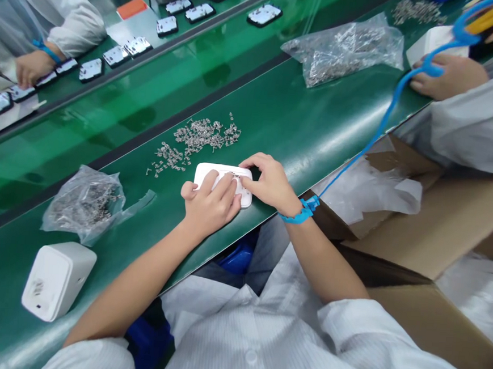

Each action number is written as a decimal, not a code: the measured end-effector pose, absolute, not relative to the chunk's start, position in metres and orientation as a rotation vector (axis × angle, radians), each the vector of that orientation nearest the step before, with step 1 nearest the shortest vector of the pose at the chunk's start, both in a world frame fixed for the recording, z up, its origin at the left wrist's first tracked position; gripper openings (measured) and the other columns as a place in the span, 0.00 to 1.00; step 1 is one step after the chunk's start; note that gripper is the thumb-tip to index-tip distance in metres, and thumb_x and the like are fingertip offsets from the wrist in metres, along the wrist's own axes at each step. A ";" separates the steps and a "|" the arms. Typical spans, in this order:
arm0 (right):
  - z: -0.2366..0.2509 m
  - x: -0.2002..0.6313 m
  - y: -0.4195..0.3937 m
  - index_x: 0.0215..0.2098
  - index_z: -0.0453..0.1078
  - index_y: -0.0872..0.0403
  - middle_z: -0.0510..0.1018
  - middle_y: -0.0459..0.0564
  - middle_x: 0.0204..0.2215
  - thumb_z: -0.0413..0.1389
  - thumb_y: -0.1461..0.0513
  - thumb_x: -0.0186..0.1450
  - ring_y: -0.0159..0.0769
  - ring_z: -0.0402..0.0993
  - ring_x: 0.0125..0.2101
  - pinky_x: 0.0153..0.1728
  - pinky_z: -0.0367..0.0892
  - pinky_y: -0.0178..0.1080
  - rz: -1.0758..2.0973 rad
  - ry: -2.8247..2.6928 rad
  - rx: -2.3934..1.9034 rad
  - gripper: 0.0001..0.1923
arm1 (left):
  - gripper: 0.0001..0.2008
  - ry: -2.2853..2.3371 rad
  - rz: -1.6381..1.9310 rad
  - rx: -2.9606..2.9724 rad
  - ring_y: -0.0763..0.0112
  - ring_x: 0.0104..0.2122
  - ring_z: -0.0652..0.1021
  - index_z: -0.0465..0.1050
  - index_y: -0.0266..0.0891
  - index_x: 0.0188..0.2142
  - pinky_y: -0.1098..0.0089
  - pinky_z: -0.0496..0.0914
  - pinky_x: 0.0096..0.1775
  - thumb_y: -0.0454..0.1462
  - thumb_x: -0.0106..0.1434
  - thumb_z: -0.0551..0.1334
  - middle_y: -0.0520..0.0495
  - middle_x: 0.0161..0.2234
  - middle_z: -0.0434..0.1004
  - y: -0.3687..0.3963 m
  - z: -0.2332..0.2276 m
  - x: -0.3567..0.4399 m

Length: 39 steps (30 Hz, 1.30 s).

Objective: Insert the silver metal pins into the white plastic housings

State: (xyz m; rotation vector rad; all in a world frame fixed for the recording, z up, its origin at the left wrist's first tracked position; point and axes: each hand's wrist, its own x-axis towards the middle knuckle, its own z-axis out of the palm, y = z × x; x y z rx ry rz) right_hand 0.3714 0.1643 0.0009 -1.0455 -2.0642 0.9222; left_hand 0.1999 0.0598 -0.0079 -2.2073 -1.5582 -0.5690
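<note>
A white plastic housing (199, 172) with rounded corners lies on the green work surface in front of me. My left hand (211, 204) grips it, with the thumb at its left side and the fingers across its face. Around its far right corner, my right hand (268, 180) curls thumb and index finger. Between the hands, a small metal part (235, 175) shows near a slot; its fit is partly hidden by fingers. Just beyond the housing, loose small metal clips (203, 135) lie in a spread pile. My right wrist wears a blue strap (299, 211) with a coiled cord.
A clear bag of metal parts (85, 203) and another white housing (57, 280) stand at left. A larger bag (346, 47) lies at far right, near a co-worker's hand (451, 75). Open cardboard boxes (431, 227) sit at right. Black-and-white units (264, 15) line the far side.
</note>
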 end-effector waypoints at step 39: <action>-0.010 0.373 0.210 0.31 0.76 0.51 0.79 0.52 0.28 0.56 0.51 0.65 0.41 0.74 0.30 0.32 0.68 0.42 0.950 -2.101 -0.932 0.14 | 0.12 -1.365 -0.134 -2.424 0.60 0.59 0.72 0.81 0.43 0.38 0.58 0.59 0.49 0.42 0.73 0.59 0.46 0.56 0.78 -0.022 0.051 0.183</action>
